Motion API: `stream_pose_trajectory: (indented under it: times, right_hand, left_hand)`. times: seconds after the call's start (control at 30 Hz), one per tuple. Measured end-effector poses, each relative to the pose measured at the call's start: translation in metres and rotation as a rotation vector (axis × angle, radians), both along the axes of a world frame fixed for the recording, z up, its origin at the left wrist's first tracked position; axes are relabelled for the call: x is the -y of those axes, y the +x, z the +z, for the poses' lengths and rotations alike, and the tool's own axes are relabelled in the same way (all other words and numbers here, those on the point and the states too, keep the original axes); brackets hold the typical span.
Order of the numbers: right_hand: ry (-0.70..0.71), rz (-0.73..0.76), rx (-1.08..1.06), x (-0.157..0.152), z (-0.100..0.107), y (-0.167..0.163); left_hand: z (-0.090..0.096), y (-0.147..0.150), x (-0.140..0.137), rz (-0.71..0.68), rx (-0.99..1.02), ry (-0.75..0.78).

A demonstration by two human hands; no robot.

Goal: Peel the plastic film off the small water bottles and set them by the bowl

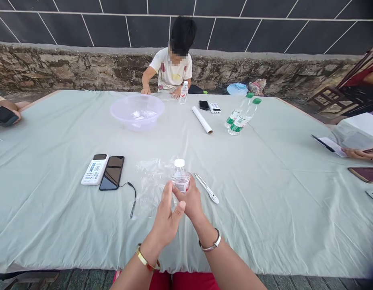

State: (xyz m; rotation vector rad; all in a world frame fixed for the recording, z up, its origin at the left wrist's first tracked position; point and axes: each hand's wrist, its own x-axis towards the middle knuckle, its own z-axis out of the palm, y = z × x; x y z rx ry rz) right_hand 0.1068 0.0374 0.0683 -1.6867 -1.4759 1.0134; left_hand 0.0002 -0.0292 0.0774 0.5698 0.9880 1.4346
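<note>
A small clear plastic bottle (pixel 180 177) with a white cap and a red-and-white label stands upright in front of me. My right hand (pixel 190 197) is wrapped round its lower part, which hides some of the label. Beside it, on the left, my left hand (pixel 168 219) is held with fingers stretched and thumb apart, its fingertips close to the bottle; whether they touch it I cannot tell. Crumpled clear plastic film (pixel 151 181) lies on the cloth to the left of the bottle. Just right of my right hand rests a white utility knife (pixel 207 188).
A white power bank (pixel 95 170) and a black phone (pixel 112 173) lie left. Further off stand a translucent purple basin (pixel 137 112) holding plastic pieces, a white roll (pixel 202 120) and two green-capped bottles (pixel 242 119). A person (pixel 176 60) sits opposite; others' hands show at both sides.
</note>
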Motion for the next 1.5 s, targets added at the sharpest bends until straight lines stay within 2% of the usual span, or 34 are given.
stream_pose_trajectory:
  times: [0.1,0.23,0.33,0.4,0.47,0.5,0.57,0.63,0.73,0.87,0.93,1.0,1.1,1.23,1.37,1.4,1.43,1.5]
  right_hand:
    - [0.065,0.125,-0.016,0.019,0.005,-0.007]
    - [0.209,0.276,0.013,0.052,0.011,-0.015]
    - [0.294,0.349,-0.008,0.06,0.018,-0.012]
    - [0.334,0.306,-0.061,0.051,0.019,-0.005]
    - [0.322,0.15,-0.118,0.036,0.011,0.005]
    - [0.277,0.053,-0.159,0.028,0.003,0.01]
    - [0.102,-0.086,-0.298,0.014,-0.014,0.018]
    - [-0.134,-0.097,-0.492,0.009,-0.03,0.022]
    - [-0.382,0.045,-0.745,0.014,-0.037,0.017]
    - [-0.461,0.311,-0.921,0.021,-0.017,0.008]
    - [-0.453,0.354,-0.891,0.02,-0.009,0.007]
    - [-0.431,0.31,-0.783,0.016,-0.007,0.007]
    - [-0.36,0.215,-0.636,0.012,-0.014,0.009]
    - [-0.298,0.245,-0.511,0.005,-0.019,0.014]
    - [0.043,0.014,-0.111,0.003,-0.004,0.018]
    - [0.104,0.012,-0.049,0.004,0.002,0.017]
    - [0.126,0.07,-0.02,0.005,0.008,0.015]
    - [0.066,0.282,-0.003,0.008,0.019,0.008]
  left_hand:
    - [-0.008,0.003,-0.013,0.047,0.054,-0.001]
    - [-0.014,-0.018,-0.028,-0.022,-0.038,0.053]
    - [-0.017,-0.031,-0.032,-0.029,0.022,0.085]
    - [-0.02,-0.035,-0.032,-0.052,0.124,0.043]
    - [-0.021,-0.036,-0.03,-0.114,0.226,-0.01]
    - [-0.021,-0.036,-0.028,-0.138,0.273,-0.032]
    - [-0.019,-0.037,-0.026,-0.175,0.362,-0.072]
    - [-0.018,-0.039,-0.023,-0.23,0.447,-0.102]
    - [-0.016,-0.037,-0.022,-0.299,0.541,-0.129]
    - [-0.017,-0.029,-0.026,-0.205,0.567,-0.198]
    - [-0.02,-0.026,-0.028,-0.137,0.55,-0.228]
    - [-0.024,-0.026,-0.03,-0.109,0.561,-0.247]
    - [-0.03,-0.032,-0.03,-0.137,0.592,-0.238]
    - [-0.033,-0.038,-0.029,-0.15,0.623,-0.209]
    - [-0.03,-0.034,-0.03,-0.078,0.616,-0.181]
    - [-0.03,-0.032,-0.03,-0.063,0.578,-0.157]
    - [-0.031,-0.029,-0.031,-0.047,0.523,-0.128]
    - [-0.032,-0.024,-0.032,0.003,0.388,-0.075]
